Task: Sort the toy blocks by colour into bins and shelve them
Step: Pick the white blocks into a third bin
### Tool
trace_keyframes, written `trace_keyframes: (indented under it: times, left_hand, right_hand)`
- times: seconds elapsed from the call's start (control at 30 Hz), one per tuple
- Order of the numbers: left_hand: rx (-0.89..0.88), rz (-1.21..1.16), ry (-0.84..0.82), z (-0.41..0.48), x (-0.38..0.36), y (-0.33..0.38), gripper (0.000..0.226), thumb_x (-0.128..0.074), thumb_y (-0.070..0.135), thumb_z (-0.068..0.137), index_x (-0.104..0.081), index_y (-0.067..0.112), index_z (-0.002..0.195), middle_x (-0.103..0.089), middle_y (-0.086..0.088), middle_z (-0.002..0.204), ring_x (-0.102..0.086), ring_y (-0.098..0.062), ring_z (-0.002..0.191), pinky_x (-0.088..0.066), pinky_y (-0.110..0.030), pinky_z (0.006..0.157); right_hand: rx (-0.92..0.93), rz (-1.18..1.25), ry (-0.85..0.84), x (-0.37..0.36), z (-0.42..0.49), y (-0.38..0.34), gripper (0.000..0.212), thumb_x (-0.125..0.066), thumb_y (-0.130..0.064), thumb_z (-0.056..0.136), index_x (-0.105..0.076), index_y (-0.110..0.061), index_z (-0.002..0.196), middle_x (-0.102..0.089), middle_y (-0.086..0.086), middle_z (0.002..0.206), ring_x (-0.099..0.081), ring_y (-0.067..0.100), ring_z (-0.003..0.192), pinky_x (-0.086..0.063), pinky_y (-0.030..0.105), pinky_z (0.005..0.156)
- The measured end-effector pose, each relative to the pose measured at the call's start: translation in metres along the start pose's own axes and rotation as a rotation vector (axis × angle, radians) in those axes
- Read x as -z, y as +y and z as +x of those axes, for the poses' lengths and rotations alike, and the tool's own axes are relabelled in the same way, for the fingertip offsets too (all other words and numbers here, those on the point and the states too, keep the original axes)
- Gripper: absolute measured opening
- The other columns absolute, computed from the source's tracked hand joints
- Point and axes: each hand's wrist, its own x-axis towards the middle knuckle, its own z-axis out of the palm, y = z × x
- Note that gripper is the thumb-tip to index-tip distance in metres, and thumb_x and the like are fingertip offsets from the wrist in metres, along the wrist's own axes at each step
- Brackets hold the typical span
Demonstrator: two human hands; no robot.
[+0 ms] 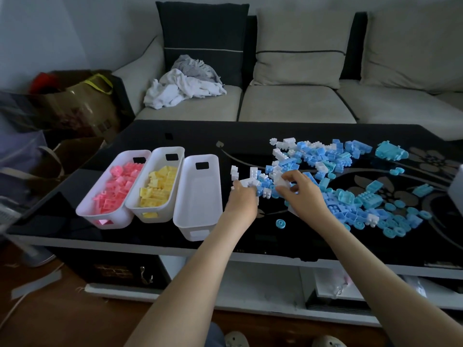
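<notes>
I have both hands out over the black table (155, 131), working the near left edge of the blue-and-white pile (333, 159) that spreads across the table's right half. My left hand (241, 200) lies knuckles up at the pile's edge, fingers curled forward round a clutch of white blocks (246, 182). How many it has I cannot tell. My right hand (304, 192) is just beside it, thumb and fingers pinching a single white block (282, 182) above the blue ones. Left of my hands, three white bins stand side by side, touching, long sides running away from me. The pink bin (82, 212) is furthest left with pink blocks (117, 186) heaped in it. The yellow bin (164, 149) comes next, holding yellow blocks (160, 184). The third bin (200, 196), nearest my left hand, shows a bare white floor. One blue wheel (280, 223) lies apart between my forearms. Beyond the table is a sofa (288, 103) with crumpled clothes (185, 83) on its left seat.
</notes>
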Motion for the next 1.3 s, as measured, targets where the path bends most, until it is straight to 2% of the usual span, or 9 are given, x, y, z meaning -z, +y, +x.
trace_keyframes:
  times: [0.07, 0.23, 0.4, 0.57, 0.73, 0.87, 1.07, 1.2, 1.3]
  left_hand:
    - [0.032, 0.001, -0.007, 0.000, 0.001, -0.001, 0.037, -0.048, 0.003, 0.095, -0.051, 0.014, 0.130, -0.029, -0.016, 0.139, -0.049, -0.026, 0.107, -0.045, -0.029, 0.084]
    - [0.096, 0.054, 0.031, 0.003, 0.000, 0.002, 0.035, -0.052, 0.016, 0.096, -0.051, 0.018, 0.131, -0.036, -0.016, 0.135, -0.038, -0.030, 0.122, -0.037, -0.036, 0.100]
    - [0.042, 0.025, 0.025, 0.003, -0.003, 0.005, 0.033, -0.047, 0.007, 0.097, -0.050, 0.010, 0.130, -0.026, -0.016, 0.144, -0.045, -0.028, 0.119, -0.046, -0.031, 0.093]
    - [0.017, 0.027, 0.050, 0.001, 0.004, 0.010, 0.029, -0.050, 0.004, 0.094, -0.055, 0.009, 0.123, -0.045, -0.014, 0.130, -0.052, -0.026, 0.110, -0.045, -0.028, 0.083]
    - [-0.005, -0.178, 0.234, -0.007, 0.048, 0.008, 0.015, -0.050, 0.007, 0.094, -0.059, 0.007, 0.106, -0.048, -0.010, 0.114, -0.049, -0.019, 0.086, -0.038, -0.025, 0.071]
    - [0.039, -0.192, 0.370, -0.023, 0.105, -0.027, 0.013, -0.051, 0.013, 0.092, -0.060, 0.010, 0.101, -0.054, -0.009, 0.107, -0.052, -0.023, 0.087, -0.035, -0.026, 0.069]
    - [0.178, 0.087, 0.055, -0.029, 0.101, -0.068, 0.017, -0.051, 0.016, 0.095, -0.060, 0.012, 0.109, -0.052, -0.005, 0.095, -0.049, -0.018, 0.083, -0.037, -0.026, 0.074]
    - [0.151, 0.144, 0.098, -0.030, 0.089, -0.076, 0.021, -0.044, 0.007, 0.095, -0.062, 0.011, 0.106, -0.044, 0.002, 0.077, -0.047, -0.019, 0.081, -0.033, -0.025, 0.072]
    - [0.190, 0.096, 0.120, -0.026, 0.088, -0.080, 0.020, -0.045, 0.002, 0.093, -0.061, 0.014, 0.089, -0.048, 0.000, 0.081, -0.049, -0.020, 0.080, -0.034, -0.025, 0.071]
  right_hand:
    - [-0.033, 0.052, -0.016, 0.001, -0.002, 0.003, 0.026, -0.060, -0.030, 0.090, -0.055, -0.020, 0.113, -0.055, -0.005, 0.113, -0.056, 0.014, 0.091, -0.038, 0.014, 0.064]
    - [-0.046, 0.030, -0.023, 0.002, -0.004, 0.006, 0.026, -0.062, -0.031, 0.089, -0.056, -0.022, 0.113, -0.055, -0.005, 0.111, -0.057, 0.014, 0.090, -0.040, 0.021, 0.065]
    - [-0.008, -0.083, -0.020, 0.005, -0.003, 0.007, 0.026, -0.062, -0.027, 0.088, -0.057, -0.018, 0.112, -0.051, -0.002, 0.106, -0.053, 0.013, 0.084, -0.038, 0.018, 0.060]
    - [-0.001, -0.093, -0.015, 0.006, 0.001, 0.005, 0.026, -0.063, -0.027, 0.088, -0.057, -0.018, 0.112, -0.049, 0.000, 0.106, -0.051, 0.012, 0.081, -0.036, 0.014, 0.059]
    - [0.033, -0.053, 0.054, 0.001, 0.005, -0.012, 0.026, -0.061, -0.026, 0.089, -0.057, -0.017, 0.114, -0.047, -0.001, 0.110, -0.049, 0.008, 0.078, -0.034, 0.011, 0.059]
    - [0.168, -0.012, 0.017, -0.013, 0.001, -0.048, 0.025, -0.063, -0.024, 0.089, -0.059, -0.017, 0.113, -0.047, -0.004, 0.108, -0.049, 0.005, 0.076, -0.036, 0.007, 0.058]
    - [0.448, 0.003, -0.227, -0.047, -0.015, -0.092, 0.028, -0.067, -0.022, 0.085, -0.060, -0.015, 0.111, -0.049, -0.006, 0.106, -0.049, 0.001, 0.072, -0.040, 0.005, 0.067]
    - [0.474, -0.002, -0.324, -0.066, -0.014, -0.099, 0.032, -0.066, -0.019, 0.085, -0.058, -0.013, 0.115, -0.048, -0.004, 0.107, -0.045, 0.001, 0.074, -0.038, 0.006, 0.069]
    - [0.454, -0.036, -0.363, -0.073, -0.012, -0.097, 0.046, -0.064, -0.018, 0.086, -0.048, -0.017, 0.128, -0.050, -0.002, 0.119, -0.044, 0.007, 0.091, -0.040, 0.017, 0.081]
